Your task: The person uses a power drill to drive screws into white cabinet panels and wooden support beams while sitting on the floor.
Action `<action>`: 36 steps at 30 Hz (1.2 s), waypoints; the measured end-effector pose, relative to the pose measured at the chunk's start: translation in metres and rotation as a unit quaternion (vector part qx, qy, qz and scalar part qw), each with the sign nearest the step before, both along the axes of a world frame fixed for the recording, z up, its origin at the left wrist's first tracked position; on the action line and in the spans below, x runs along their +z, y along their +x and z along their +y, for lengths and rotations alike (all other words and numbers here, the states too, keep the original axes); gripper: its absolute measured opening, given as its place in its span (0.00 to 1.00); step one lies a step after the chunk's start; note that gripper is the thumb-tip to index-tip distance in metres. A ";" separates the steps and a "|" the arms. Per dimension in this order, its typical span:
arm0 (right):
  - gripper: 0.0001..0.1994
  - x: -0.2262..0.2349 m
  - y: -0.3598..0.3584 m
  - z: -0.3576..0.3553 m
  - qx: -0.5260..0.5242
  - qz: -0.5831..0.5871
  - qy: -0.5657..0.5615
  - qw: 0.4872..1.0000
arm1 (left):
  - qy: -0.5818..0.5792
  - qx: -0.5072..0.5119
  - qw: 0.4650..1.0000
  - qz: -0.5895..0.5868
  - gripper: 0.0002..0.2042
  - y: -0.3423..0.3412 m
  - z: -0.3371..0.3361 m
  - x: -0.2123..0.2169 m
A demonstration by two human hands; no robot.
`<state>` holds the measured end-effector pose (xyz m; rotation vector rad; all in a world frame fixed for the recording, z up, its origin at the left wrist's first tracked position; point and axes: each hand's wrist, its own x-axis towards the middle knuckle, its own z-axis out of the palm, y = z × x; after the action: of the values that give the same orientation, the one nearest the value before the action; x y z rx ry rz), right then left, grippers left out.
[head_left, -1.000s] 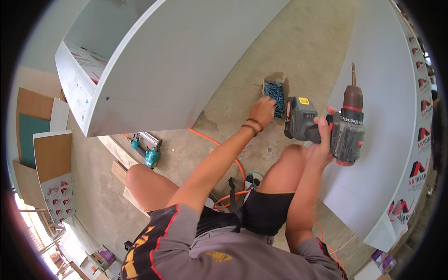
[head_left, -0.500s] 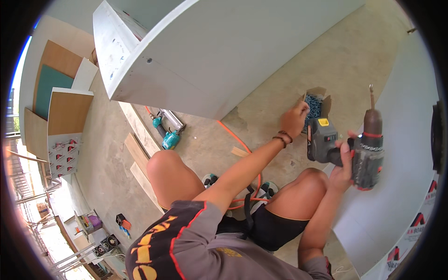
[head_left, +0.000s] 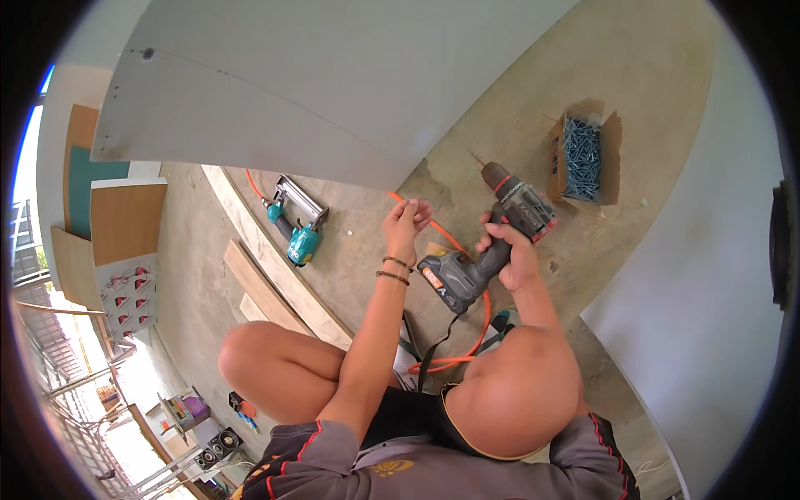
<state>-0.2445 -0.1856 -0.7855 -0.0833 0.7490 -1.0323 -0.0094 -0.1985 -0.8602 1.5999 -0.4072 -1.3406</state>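
Observation:
My right hand (head_left: 522,260) is wrapped round the handle of a cordless drill (head_left: 523,207), dark grey with a brown-black nose. Its bit points up and left toward the grey-white panel (head_left: 333,75), and its battery hangs at the lower left. My left hand (head_left: 402,230) is raised left of the drill, thumb and fingertips drawn together; whatever they pinch is too small to make out. On the floor beyond the drill, an opened cardboard box (head_left: 611,158) holds many bluish screws (head_left: 582,158).
A teal nail gun (head_left: 302,243) lies at left beside wooden strips (head_left: 275,279). An orange hose (head_left: 486,312) winds across the floor between my feet. A large white board (head_left: 683,292) stands at right; several sheets (head_left: 125,221) lean at far left.
My left hand has left the screw box and come back left. The drill has swung from the far right toward the middle, its bit now tilted toward the panel. My view has shifted.

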 end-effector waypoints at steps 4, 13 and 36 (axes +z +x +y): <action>0.12 -0.039 0.007 0.022 0.005 -0.019 0.070 0.997 | -0.005 -0.006 0.998 0.066 0.18 -0.030 -0.016 0.045; 0.12 -0.041 0.058 0.062 0.048 -0.036 0.089 0.994 | -0.057 0.110 0.985 0.119 0.17 -0.026 -0.027 0.000; 0.08 -0.086 0.082 0.025 0.013 -0.129 0.130 0.983 | 0.068 -0.113 0.991 0.033 0.13 -0.011 -0.063 0.005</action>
<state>-0.1621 -0.1608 -0.8713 0.2622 0.6371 -0.8914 -0.0202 -0.2620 -0.8556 1.6518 -0.4765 -1.6184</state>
